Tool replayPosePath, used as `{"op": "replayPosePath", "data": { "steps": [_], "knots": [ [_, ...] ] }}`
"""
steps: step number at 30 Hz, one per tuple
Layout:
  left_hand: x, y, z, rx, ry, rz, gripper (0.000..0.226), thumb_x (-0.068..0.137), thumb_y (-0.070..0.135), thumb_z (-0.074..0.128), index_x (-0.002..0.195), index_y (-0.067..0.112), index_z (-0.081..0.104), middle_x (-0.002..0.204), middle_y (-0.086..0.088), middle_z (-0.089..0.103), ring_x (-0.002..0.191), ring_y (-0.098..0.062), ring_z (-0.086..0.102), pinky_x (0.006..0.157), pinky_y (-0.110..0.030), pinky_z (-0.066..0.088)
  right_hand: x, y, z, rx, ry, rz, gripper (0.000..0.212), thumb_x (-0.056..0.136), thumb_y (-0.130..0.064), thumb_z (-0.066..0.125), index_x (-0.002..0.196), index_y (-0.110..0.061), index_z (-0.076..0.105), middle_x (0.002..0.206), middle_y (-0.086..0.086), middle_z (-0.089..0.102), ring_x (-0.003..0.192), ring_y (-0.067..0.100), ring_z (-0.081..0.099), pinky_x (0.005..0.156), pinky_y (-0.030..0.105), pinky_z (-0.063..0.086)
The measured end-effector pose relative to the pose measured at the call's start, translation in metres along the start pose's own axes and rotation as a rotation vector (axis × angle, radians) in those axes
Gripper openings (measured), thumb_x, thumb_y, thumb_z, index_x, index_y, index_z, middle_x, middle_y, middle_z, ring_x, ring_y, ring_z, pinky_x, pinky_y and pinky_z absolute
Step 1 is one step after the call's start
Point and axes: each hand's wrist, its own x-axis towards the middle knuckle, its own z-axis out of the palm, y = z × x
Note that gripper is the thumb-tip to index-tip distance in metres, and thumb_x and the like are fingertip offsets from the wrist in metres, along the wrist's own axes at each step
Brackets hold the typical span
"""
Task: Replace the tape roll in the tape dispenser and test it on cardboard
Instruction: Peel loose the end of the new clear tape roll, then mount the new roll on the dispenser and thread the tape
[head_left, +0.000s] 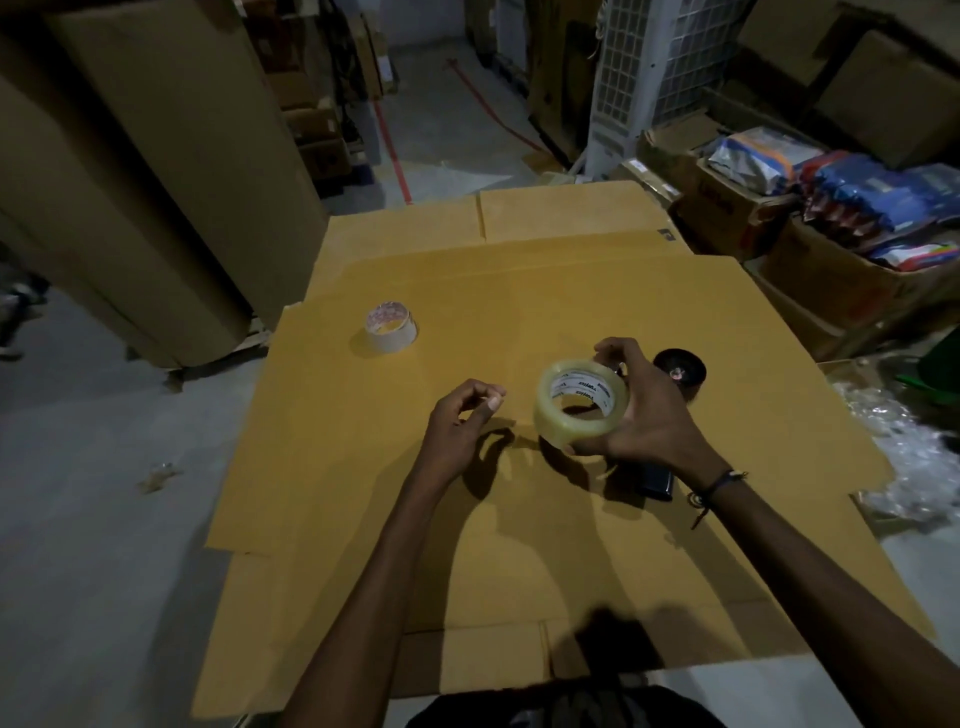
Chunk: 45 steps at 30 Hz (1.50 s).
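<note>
A full roll of clear tape (577, 410) with a white printed core is held in my right hand (641, 415), a little above the flattened cardboard (467, 322). My left hand (462, 421) hovers just left of the roll, thumb and fingers pinched together; whether a tape end is between them I cannot tell. The black tape dispenser (678, 370) lies on the cardboard behind my right hand, its round wheel showing and its handle (657, 483) poking out below my wrist. A nearly used-up tape core (390, 327) stands on the cardboard at the far left.
Flattened cardboard sheets cover the floor in front of me. Tall cardboard panels (156, 156) lean at the left. Open boxes of packaged goods (857, 208) stand at the right, with crumpled clear plastic (904, 457) beside the cardboard's right edge. A white cooler unit (639, 78) stands behind.
</note>
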Motion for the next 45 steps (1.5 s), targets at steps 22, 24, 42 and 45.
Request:
{"op": "replayPosePath", "data": {
  "steps": [22,24,42,45],
  "knots": [
    [0.01,-0.025,0.016,0.058,0.045,0.066,0.016,0.107,0.022,0.06,0.096,0.013,0.068,0.105,0.002,0.074,0.105,-0.015,0.069,0.092,-0.034,0.055,-0.053,0.006,0.042,-0.317,0.223,0.066,0.089,0.068,-0.071,0.083,0.137,-0.022,0.053,0.136,-0.002,0.055,0.114,0.019,0.059,0.076,0.034,0.057],
    [0.018,-0.017,0.026,0.063,0.033,0.082,0.018,0.105,0.029,0.059,0.097,0.014,0.067,0.104,0.004,0.074,0.105,-0.016,0.069,0.093,-0.036,0.055,-0.054,0.013,0.03,-0.331,0.332,0.105,0.076,0.074,-0.062,0.082,0.131,-0.021,0.056,0.131,0.001,0.055,0.113,0.02,0.057,0.073,0.03,0.054],
    [0.055,0.032,0.11,0.282,-0.145,0.039,0.032,0.097,0.025,0.074,0.128,0.028,0.067,0.135,0.007,0.067,0.119,-0.016,0.065,0.097,-0.039,0.053,-0.078,0.094,-0.034,-0.264,-0.037,0.076,0.07,0.086,-0.035,0.08,0.149,-0.03,0.051,0.163,-0.002,0.03,0.111,0.026,0.069,0.084,0.015,0.049],
    [0.047,0.034,0.122,0.333,-0.203,0.02,0.038,0.094,0.026,0.075,0.13,0.03,0.067,0.135,0.005,0.068,0.119,-0.016,0.067,0.102,-0.051,0.055,-0.086,0.104,-0.054,-0.263,-0.118,0.018,0.068,0.087,-0.035,0.082,0.148,-0.031,0.051,0.162,-0.002,0.031,0.109,0.023,0.068,0.083,0.006,0.046]
  ]
}}
